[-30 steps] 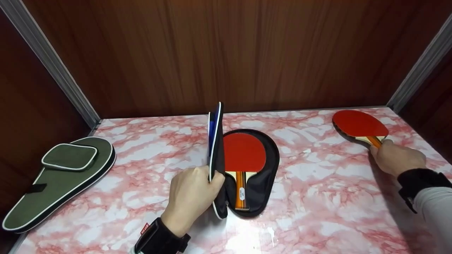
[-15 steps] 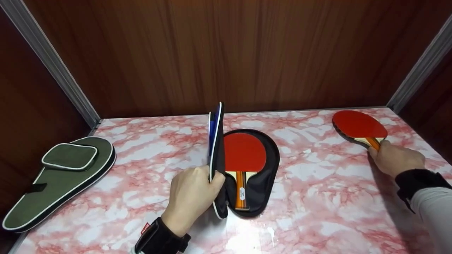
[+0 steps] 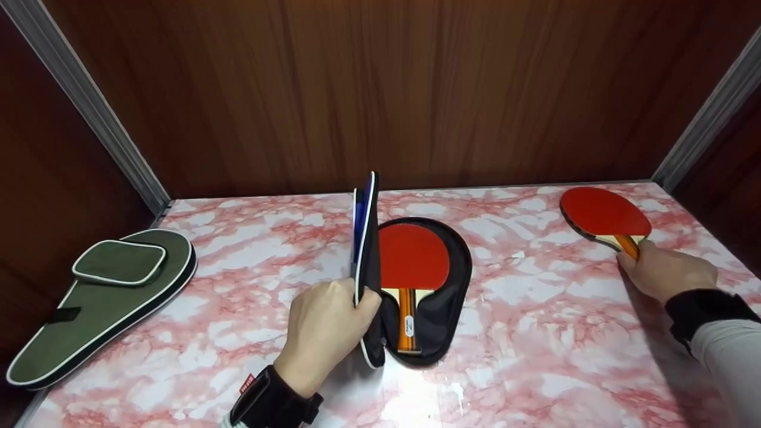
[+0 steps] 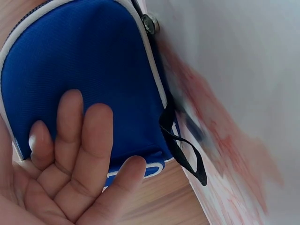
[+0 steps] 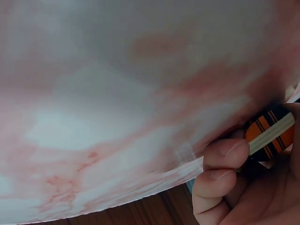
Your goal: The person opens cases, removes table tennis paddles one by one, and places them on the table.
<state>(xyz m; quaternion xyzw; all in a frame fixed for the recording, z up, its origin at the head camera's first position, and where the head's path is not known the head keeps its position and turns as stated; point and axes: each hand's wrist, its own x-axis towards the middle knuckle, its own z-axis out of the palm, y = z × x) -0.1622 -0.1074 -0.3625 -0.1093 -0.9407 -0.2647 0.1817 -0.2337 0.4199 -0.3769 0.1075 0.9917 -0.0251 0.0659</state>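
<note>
The blue case lid (image 3: 364, 238) is held upright on the worktop (image 3: 523, 333) by the left hand (image 3: 326, 333), its rim pinched between thumb and curled fingers (image 4: 79, 140); in the left wrist view those fingers are seen lying flat against the blue fabric, with a black strap loop (image 4: 185, 150) hanging just beside them. Right of that hand, the black lining of the open case (image 3: 455, 285) is exposed, and a red paddle (image 3: 413, 261) is already lying inside it, handle toward the person.

Well apart on the far right, the second red paddle (image 3: 603, 214) is gripped by its striped orange handle (image 5: 269, 136) in the right hand (image 3: 666, 272), the fingers closed round it. Compared with a second ago, this hand has been drawn slightly lower and the paddle tilted a touch; otherwise little has been changed, and the lid has been kept where it was. That is judged as a grip being settled, with the paddle not yet lifted clear of the worktop.

Far left of the left hand, a green case (image 3: 101, 303) is lying closed and untouched.
</note>
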